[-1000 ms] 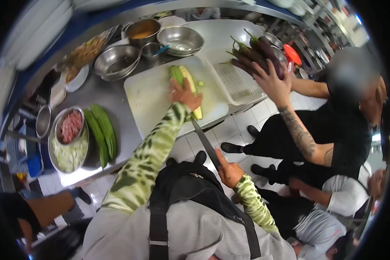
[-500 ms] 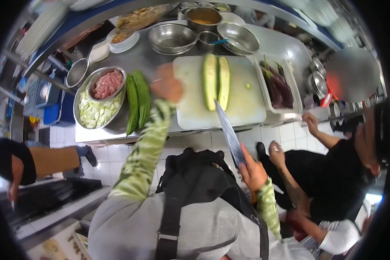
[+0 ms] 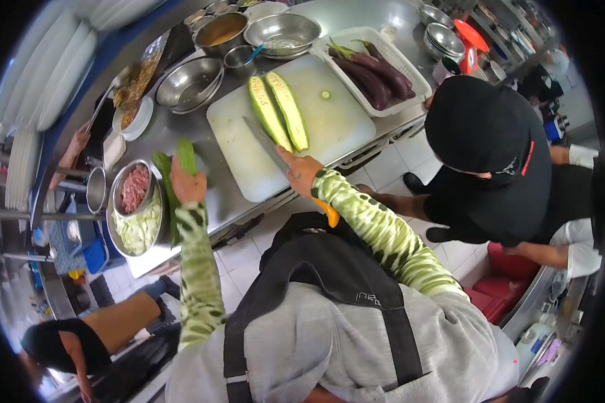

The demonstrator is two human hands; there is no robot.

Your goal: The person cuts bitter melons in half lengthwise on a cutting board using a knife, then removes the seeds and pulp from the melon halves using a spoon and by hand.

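My left hand [image 3: 189,183] is closed around a whole green zucchini [image 3: 186,154] at the left of the steel table. Another whole zucchini [image 3: 163,164] lies right beside it, partly hidden by that hand. In my right hand [image 3: 302,174] is a large kitchen knife [image 3: 265,143] with an orange handle, its blade slanting over the near edge of the white cutting board [image 3: 232,151]. On the board rest two long zucchini halves [image 3: 286,111], pale cut faces up. A small round green slice [image 3: 325,95] sits to their right.
A steel bowl [image 3: 116,236] of chopped pale-green pieces carries a smaller bowl of raw meat [image 3: 134,189]. Eggplants [image 3: 370,74] fill a white basket [image 3: 420,88] beyond the board. Steel bowls [image 3: 188,84] line the back. A person in a black cap [image 3: 480,124] stands close at right.
My left hand has moved from the board's left edge onto a zucchini and closed on it. The knife now points up and left. The view has turned, and the person at right is nearer.
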